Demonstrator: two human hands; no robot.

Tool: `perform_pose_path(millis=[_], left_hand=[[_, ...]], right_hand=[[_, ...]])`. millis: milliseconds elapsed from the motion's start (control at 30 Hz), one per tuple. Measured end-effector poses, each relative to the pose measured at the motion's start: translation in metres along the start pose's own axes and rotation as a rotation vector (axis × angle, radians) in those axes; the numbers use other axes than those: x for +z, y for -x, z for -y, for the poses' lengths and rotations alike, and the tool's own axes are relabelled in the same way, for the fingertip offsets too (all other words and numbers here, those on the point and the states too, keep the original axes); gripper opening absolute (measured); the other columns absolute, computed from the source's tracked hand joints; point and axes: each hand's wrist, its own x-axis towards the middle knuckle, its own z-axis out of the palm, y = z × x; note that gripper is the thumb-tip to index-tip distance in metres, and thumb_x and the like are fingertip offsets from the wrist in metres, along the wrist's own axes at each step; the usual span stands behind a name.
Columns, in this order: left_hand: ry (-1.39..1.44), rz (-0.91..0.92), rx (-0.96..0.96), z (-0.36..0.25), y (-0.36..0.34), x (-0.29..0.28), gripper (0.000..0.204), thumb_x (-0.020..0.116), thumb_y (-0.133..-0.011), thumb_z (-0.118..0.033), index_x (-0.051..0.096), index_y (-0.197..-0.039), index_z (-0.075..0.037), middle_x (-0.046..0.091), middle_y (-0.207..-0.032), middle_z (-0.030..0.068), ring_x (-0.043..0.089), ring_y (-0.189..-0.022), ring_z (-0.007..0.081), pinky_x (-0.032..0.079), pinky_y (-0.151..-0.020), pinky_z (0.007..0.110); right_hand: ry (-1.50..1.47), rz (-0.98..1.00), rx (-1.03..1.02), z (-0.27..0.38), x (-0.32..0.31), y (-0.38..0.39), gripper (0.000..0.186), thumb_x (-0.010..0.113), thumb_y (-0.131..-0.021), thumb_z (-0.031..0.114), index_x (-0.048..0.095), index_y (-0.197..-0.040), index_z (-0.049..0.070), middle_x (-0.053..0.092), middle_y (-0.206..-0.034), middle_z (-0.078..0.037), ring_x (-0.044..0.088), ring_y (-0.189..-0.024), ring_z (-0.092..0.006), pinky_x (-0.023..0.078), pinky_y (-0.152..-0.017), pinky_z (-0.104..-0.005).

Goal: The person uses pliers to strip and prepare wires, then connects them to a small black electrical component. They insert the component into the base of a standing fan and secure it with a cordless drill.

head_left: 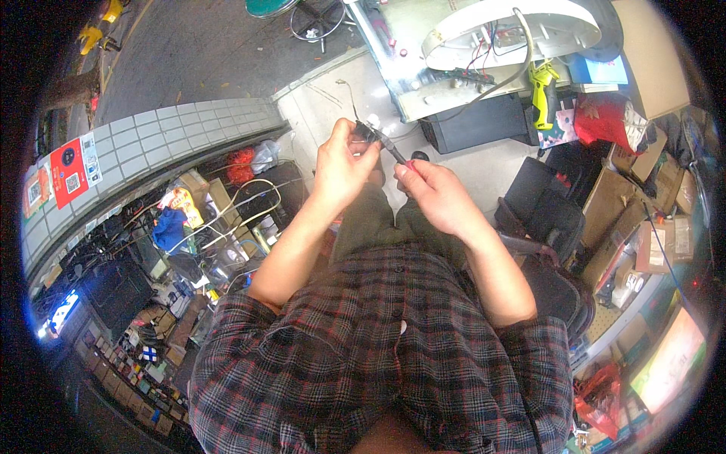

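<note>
Between the thumb and fingers of my left hand point(342, 165) is a small black part point(366, 132), with a thin wire point(351, 94) rising from it. My right hand point(441, 195) is closed around a slim screwdriver-like tool point(395, 152), dark along its length and red near my thumb. The tool points up and left, its far end meeting or overlapping the black part. My fingers and the small size hide whether the two actually touch. Both hands are held in the air in front of my body, over the pale floor.
Ahead to the right, a workbench point(412, 102) carries an open white oval housing point(522, 34) with loose wires. A yellow-green power tool point(543, 94) is beside it. At right stand a black chair point(541, 200) and cardboard boxes point(662, 246). A tiled ledge point(181, 125) and cluttered shelves lie left.
</note>
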Motion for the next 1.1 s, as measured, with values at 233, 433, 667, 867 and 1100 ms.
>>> perform_pose_path(millis=[233,433,667,867,1100], left_hand=[[-0.022,-0.049,0.063,0.002,0.006,0.004,0.029,0.072,-0.092,-0.009,0.049,-0.106,0.001,0.075,-0.093,0.0198,0.076,-0.080,0.0228,0.059,-0.066,0.035],[0.018,-0.016,0.074,0.007,0.005,0.005,0.027,0.071,-0.093,-0.008,0.048,-0.105,0.001,0.075,-0.094,0.0186,0.076,-0.080,0.0221,0.060,-0.066,0.034],[0.100,-0.025,0.092,0.008,0.003,0.005,0.026,0.068,-0.094,-0.006,0.051,-0.113,0.000,0.075,-0.096,0.0187,0.076,-0.086,0.0218,0.060,-0.068,0.033],[-0.008,-0.073,0.135,0.010,0.004,0.009,0.024,0.068,-0.094,-0.005,0.054,-0.112,0.000,0.076,-0.096,0.0188,0.077,-0.086,0.0273,0.061,-0.071,0.036],[-0.072,-0.006,0.111,0.006,0.003,0.003,0.023,0.069,-0.094,-0.004,0.052,-0.108,0.000,0.075,-0.096,0.0152,0.075,-0.089,0.0211,0.060,-0.074,0.033]], right_hand=[[0.055,-0.022,-0.020,0.008,0.000,0.004,0.042,0.055,-0.107,0.037,0.067,-0.095,-0.001,0.066,-0.077,-0.011,0.063,-0.074,-0.0206,0.050,-0.071,-0.0362],[0.178,-0.013,-0.055,0.009,-0.002,0.003,0.041,0.052,-0.106,0.033,0.066,-0.098,-0.005,0.065,-0.098,-0.027,0.064,-0.097,-0.0464,0.050,-0.087,-0.0521],[0.267,0.001,-0.088,0.016,-0.008,0.000,0.041,0.051,-0.106,0.033,0.065,-0.097,-0.004,0.065,-0.100,-0.027,0.064,-0.098,-0.0469,0.050,-0.088,-0.0537],[0.287,-0.026,-0.090,0.018,-0.004,-0.003,0.041,0.051,-0.106,0.034,0.065,-0.098,-0.004,0.065,-0.100,-0.027,0.064,-0.098,-0.0466,0.050,-0.088,-0.0537],[0.247,-0.007,-0.073,0.015,-0.002,-0.003,0.041,0.051,-0.105,0.033,0.066,-0.097,-0.005,0.065,-0.099,-0.028,0.065,-0.098,-0.0467,0.051,-0.087,-0.0537]])
